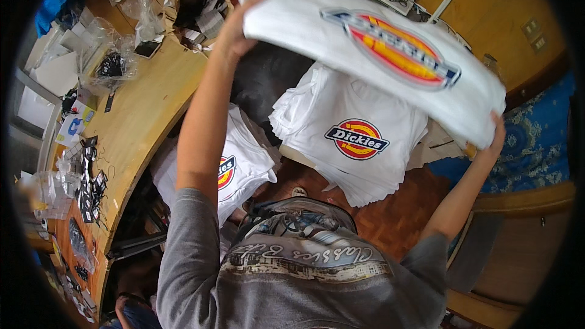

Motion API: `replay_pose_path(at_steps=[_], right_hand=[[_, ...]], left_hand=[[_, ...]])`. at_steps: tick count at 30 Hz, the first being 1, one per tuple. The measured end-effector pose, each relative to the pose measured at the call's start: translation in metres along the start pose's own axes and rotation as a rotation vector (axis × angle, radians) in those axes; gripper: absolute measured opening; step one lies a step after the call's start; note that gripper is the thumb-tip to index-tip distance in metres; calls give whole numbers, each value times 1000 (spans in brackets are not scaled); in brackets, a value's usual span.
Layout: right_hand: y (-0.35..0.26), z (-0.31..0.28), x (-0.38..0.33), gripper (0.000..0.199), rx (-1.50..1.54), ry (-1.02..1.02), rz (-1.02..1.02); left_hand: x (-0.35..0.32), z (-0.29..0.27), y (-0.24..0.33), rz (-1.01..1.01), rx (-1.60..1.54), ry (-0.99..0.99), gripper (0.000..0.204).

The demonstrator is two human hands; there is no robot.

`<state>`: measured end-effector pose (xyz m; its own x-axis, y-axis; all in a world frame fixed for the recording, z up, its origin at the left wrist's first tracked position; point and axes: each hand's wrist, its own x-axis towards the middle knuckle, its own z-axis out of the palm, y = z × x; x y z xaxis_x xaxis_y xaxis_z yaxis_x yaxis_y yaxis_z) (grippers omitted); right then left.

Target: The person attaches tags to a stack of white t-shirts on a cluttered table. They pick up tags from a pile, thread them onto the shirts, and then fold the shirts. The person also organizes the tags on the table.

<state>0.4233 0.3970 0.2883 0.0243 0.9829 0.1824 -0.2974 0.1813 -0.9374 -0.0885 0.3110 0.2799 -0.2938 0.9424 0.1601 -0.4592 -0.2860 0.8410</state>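
Note:
A folded white T-shirt (286,18) with a red, yellow and dark-blue printed logo is stretched out in the air, slightly blurred. My left hand (239,29) grips its left end, and my right hand (496,137) holds the lower right corner. Beneath it a tall stack of white T-shirts (304,103) with the same kind of logo is partly covered by the raised shirt. A second pile of white shirts (250,152) lies to the left, half hidden behind my left forearm.
A curved wooden desk (143,100) on the left carries plastic bags (113,64), black tags (91,186) and an open paper bag (204,15). Blue patterned cloth (536,149) hangs at right, above a wooden cabinet (518,256). Someone's arm (124,307) shows at lower left.

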Motion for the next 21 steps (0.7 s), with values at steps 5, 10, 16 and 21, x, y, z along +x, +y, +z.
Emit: replay_pose_path(at_steps=[5, 10, 16, 21], right_hand=[[142, -86, -73, 61, -202, 68, 290], [277, -138, -115, 55, -1085, 250, 676], [223, 42, -79, 33, -1158, -172, -251], [255, 210, -123, 15, -642, -973, 233]], left_hand=[[-42, -90, -168, -607, 453, 115, 50], [-126, -128, -294, -830, 683, 331, 65], [-253, -206, -288, -742, 671, 457, 61], [-410, -287, -296, -664, 156, 1609, 53]])
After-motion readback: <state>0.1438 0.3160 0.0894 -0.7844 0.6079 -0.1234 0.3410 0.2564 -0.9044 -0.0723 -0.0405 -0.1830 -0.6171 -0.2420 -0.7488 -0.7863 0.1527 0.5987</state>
